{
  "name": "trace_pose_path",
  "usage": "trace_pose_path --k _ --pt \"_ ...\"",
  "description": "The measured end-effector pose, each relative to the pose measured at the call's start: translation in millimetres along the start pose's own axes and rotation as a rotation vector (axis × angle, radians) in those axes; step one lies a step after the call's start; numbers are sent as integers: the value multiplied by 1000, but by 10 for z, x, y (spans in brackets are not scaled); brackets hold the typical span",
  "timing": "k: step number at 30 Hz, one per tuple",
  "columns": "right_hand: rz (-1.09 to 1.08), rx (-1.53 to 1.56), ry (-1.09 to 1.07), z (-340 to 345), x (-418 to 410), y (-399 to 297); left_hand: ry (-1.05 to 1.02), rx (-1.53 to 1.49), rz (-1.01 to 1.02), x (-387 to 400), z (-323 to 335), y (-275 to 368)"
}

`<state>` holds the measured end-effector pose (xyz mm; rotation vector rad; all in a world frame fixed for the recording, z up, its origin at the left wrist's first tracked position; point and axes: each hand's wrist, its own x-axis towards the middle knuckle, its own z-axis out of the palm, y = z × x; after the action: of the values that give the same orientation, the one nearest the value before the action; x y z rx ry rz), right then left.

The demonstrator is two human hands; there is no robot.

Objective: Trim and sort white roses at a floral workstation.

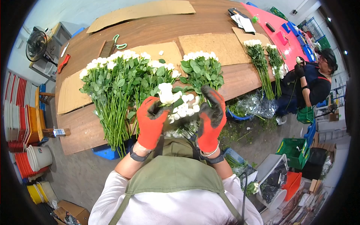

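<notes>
My left hand (152, 122), in a red work glove with dark palm coating, grips a white rose (166, 94) just below its bloom. My right hand (211, 118), gloved alike, is raised to the right of the bloom, its fingers and thumb apart and nothing visible between them. Loose white petals (184, 109) are heaped between and below my hands. Beyond my left hand lies a wide pile of leafy white roses (118, 77), heads away from me and stems towards me. A smaller bunch of white roses (203, 69) lies beyond my right hand.
On the wooden table (157, 26) are cardboard sheets (211, 46), a brush (107, 48) and green-handled scissors (119, 42). Two rose bunches (260, 67) lie farther right, near a co-worker (315, 81) holding a rose. A blue tub (237, 114) and green crate (292, 150) stand at right.
</notes>
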<state>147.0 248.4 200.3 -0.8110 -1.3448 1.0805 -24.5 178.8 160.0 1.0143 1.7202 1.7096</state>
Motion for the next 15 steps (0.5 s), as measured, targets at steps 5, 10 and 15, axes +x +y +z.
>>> trace_pose_path --k 5,10,15 --pt "-194 -375 -188 117 19 -156 -21 131 164 -51 55 -30" --pt "-216 -385 -173 196 -10 -9 -106 232 136 -41 62 49" --pt "55 58 -114 155 -128 163 -58 -398 -278 -28 140 337"
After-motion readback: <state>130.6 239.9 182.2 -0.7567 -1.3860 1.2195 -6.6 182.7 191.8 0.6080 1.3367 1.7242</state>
